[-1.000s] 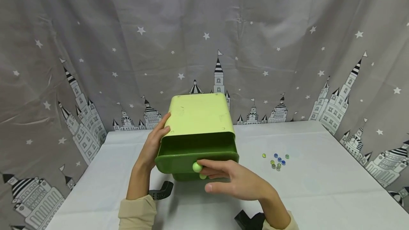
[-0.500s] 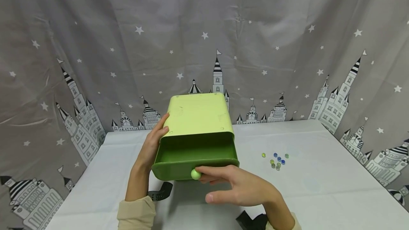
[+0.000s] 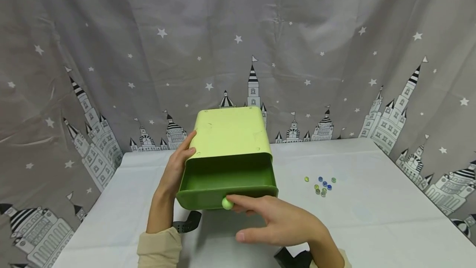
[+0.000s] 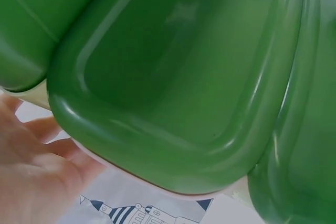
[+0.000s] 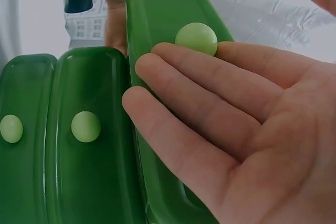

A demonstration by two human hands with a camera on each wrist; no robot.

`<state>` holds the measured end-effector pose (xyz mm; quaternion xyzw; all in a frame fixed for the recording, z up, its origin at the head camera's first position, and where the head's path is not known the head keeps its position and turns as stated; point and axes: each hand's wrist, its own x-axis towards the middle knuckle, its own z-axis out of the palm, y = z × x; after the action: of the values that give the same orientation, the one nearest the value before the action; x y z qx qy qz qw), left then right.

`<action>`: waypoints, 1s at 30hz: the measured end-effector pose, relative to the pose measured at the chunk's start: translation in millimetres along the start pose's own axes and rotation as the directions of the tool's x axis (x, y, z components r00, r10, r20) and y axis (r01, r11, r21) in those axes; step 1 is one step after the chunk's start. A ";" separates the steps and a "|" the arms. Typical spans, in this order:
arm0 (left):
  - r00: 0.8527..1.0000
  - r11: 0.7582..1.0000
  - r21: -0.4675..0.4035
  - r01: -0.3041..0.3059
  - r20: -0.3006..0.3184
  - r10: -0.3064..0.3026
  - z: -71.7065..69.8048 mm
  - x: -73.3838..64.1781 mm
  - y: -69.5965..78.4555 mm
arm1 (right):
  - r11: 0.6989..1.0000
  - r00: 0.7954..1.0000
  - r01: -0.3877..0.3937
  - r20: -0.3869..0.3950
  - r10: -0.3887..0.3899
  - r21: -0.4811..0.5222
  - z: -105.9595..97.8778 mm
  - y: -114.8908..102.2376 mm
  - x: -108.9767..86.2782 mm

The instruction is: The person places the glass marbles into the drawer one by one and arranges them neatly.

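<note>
A small pale-yellow cabinet (image 3: 232, 131) with green drawers stands mid-table. Its top drawer (image 3: 198, 199) is pulled out, with nothing visible in the part that shows. My left hand (image 3: 174, 171) rests against the cabinet's left side, fingers fairly straight, as the left wrist view also shows. At the drawer front is my right hand (image 3: 279, 220); its index and middle fingers hold the round light-green knob (image 5: 196, 38) between them. The thumb stands apart from the knob. In the right wrist view two lower drawers (image 5: 86, 177) sit pushed in.
Several glass pebbles (image 3: 324, 183), blue, green and yellow, lie right of the cabinet on the white tablecloth (image 3: 372, 189). Behind the table hangs a grey curtain (image 3: 238, 11) with castles and stars.
The top drawer has slid out farther toward me along with my right hand, mostly in the first half second. My left hand has stayed at the cabinet's side.
</note>
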<state>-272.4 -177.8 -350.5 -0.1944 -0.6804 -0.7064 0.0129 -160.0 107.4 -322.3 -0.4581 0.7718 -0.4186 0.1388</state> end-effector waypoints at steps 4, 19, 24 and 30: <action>1.000 1.000 0.008 -0.014 0.000 0.014 1.4 2.2 -0.7 | 0.999 1.000 -0.027 -0.015 0.027 -0.027 0.4 -3.3 -1.4; 1.000 0.999 0.053 -0.014 -0.014 0.015 -0.3 3.9 -1.8 | 0.988 0.965 0.150 -0.212 -0.153 -0.028 -5.0 -18.7 -13.7; 1.000 0.998 0.056 -0.007 -0.015 0.007 -1.5 2.7 -1.2 | 0.962 0.894 0.259 -0.355 -0.273 -0.086 -12.8 -13.7 -19.7; 1.000 0.999 0.054 -0.001 -0.014 0.002 -2.1 1.6 -0.2 | 0.943 0.807 0.292 -0.488 -0.333 -0.161 -30.1 -3.3 -33.3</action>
<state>-274.4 -179.5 -350.3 -0.1895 -0.6992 -0.6890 0.0236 -158.0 149.7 -307.0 -0.4571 0.7105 -0.5111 -0.1581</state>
